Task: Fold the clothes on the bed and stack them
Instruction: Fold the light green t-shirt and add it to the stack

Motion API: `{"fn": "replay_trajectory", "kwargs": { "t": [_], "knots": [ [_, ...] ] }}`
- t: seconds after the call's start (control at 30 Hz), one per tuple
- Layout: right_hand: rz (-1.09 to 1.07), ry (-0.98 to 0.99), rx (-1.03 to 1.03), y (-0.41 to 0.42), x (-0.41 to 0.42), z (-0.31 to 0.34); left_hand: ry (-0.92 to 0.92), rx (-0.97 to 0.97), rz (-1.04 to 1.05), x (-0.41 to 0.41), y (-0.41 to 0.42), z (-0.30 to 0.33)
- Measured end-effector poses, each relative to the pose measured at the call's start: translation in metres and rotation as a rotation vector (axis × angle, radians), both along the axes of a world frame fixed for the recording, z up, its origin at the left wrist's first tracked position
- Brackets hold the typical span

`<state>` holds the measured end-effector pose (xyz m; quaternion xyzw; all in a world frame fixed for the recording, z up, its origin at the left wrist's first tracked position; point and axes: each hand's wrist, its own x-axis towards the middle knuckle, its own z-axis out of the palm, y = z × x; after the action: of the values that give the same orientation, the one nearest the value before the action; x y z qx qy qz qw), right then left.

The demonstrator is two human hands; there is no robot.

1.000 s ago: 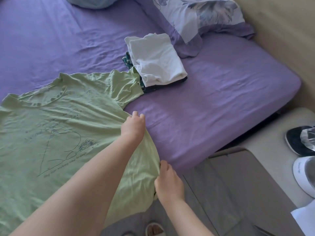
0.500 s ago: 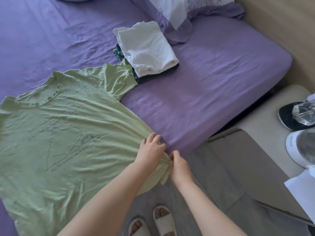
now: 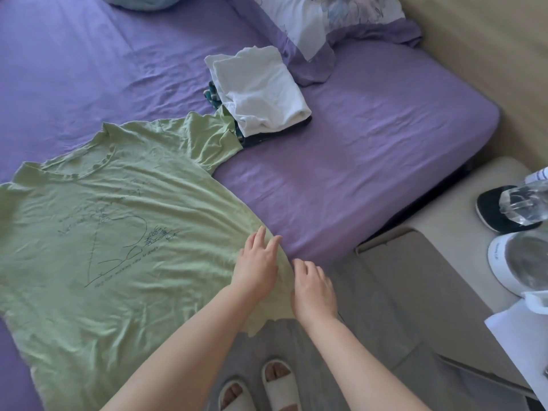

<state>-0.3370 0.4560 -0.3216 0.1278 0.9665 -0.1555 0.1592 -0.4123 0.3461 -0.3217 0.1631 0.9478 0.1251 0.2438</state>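
Note:
A light green T-shirt [image 3: 118,238] with a dark line drawing lies spread flat, front up, on the purple bed [image 3: 370,161]; its hem hangs over the bed's near edge. My left hand [image 3: 256,262] rests flat on the shirt's right side near the hem, fingers straight. My right hand [image 3: 311,286] hovers just right of it at the shirt's edge, fingers loosely bent, holding nothing. A folded stack [image 3: 261,90], white garment on top of a dark patterned one, sits beyond the shirt's right sleeve.
A floral pillow [image 3: 326,22] lies at the bed's head and a blue cushion [image 3: 136,0] at the top edge. At right a bedside table [image 3: 450,229] carries a kettle [image 3: 522,262] and a clear bottle [image 3: 525,206]. My slippered feet [image 3: 261,387] stand on grey floor.
Both hands have let go of the bunched hem corner. The left now lies flat on the shirt and the right has opened beside it. The shirt lies smoother.

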Motion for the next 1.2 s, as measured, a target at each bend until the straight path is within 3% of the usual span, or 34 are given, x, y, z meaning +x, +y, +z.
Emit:
{"fn": "replay_trajectory", "kwargs": {
  "t": [0.1,0.27,0.57,0.7,0.93,1.07,1.2],
  "knots": [
    [0.230,0.119,-0.045,-0.022,-0.005,0.006,0.009,-0.119,0.050,0.010,-0.034,0.003],
    [0.576,-0.071,-0.019,-0.074,-0.015,0.006,-0.067,-0.250,0.219,0.036,-0.112,0.006],
    [0.992,-0.180,0.033,-0.207,-0.007,0.001,-0.152,-0.286,0.528,0.108,-0.251,0.008],
    [1.143,-0.182,0.046,-0.268,0.004,0.001,-0.141,-0.278,0.574,0.140,-0.293,0.005],
    [1.206,-0.077,0.067,-0.341,0.001,0.005,-0.033,-0.179,0.932,0.164,-0.340,0.003],
    [1.217,-0.083,0.073,-0.372,-0.015,0.009,-0.141,0.064,1.212,0.154,-0.359,0.003],
    [1.167,-0.116,0.090,-0.402,-0.020,0.010,-0.211,0.167,1.236,0.150,-0.376,0.003]
  ]
}}
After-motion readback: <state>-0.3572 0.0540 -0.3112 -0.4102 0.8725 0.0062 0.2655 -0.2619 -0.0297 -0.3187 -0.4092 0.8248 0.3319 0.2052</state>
